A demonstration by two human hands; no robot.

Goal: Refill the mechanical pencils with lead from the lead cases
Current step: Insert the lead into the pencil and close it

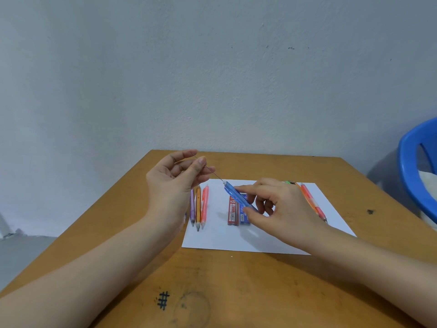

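left hand (176, 179) pinches lead (208, 168); right hand (281, 207) grips blue pencil (237, 195).

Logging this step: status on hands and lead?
Left hand pinches lead, its end at blue pencil upper end. Right hand grips blue pencil. Nothing between them.

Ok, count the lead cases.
2: the red lead case lies on the paper; the blue lead case beside it on its right, partly covered by the right hand, which could hide another.
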